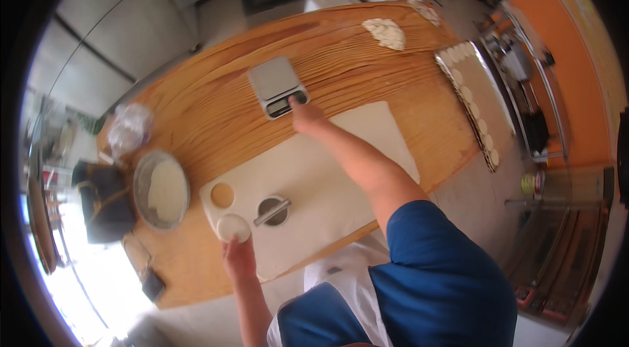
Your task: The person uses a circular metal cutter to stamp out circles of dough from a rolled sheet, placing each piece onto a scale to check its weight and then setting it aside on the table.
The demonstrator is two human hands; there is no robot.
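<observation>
My left hand is closed on the edge of a pale round dough disc, held over the corner of a rolled-out dough sheet. Beside it, a round hole in the sheet bares the wooden table. A round metal cutter with a bar handle across its top rests on the dough between my arms. Out ahead, my right hand reaches to a grey kitchen scale, one finger stretched out onto its control panel beside the display. That hand holds nothing; its other fingers look curled and partly hidden. Nothing lies on the scale's plate.
A metal bowl of flour and a clear plastic bag stand at the left. Dough scraps lie on the table's far side. At the right edge is a lined tray with several dough discs, beside a metal rack.
</observation>
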